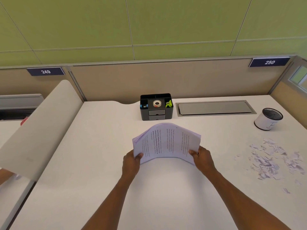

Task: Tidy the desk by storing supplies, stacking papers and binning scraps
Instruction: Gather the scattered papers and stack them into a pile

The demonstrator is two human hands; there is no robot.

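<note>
A thick stack of printed papers [166, 141] arches upward over the middle of the white desk [99, 163]. My left hand [132, 161] grips its near left corner, thumb on top. My right hand [201, 157] grips the near right corner the same way. Behind the stack stands a black desk organiser [157, 112] with a roll of tape [157, 103], a green item and small clips in its top compartments and two grey drawers in front. Torn paper scraps [272, 160] lie scattered at the right. A small mesh bin [268, 121] wrapped in white paper stands at the far right.
A grey cable-tray lid [214, 107] is set into the desk behind the bin. A beige partition [38, 127] separates this desk from the neighbouring one on the left, where part of another person's arm [5, 175] shows. A beige panel wall runs along the back.
</note>
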